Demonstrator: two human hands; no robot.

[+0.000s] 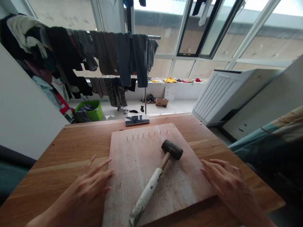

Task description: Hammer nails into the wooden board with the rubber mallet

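Observation:
A square wooden board lies on a wooden table. A row of several small nails stands along its far edge. A mallet with a black rubber head and a worn white handle lies diagonally across the board. My left hand rests flat at the board's left edge, fingers spread, holding nothing. My right hand lies flat at the board's right edge, fingers stretched out, also empty. Neither hand touches the mallet.
A phone lies at the table's far edge. Beyond stand a drying rack with dark clothes, a green basket, a white unit at right and large windows. Patterned fabric lies at the right.

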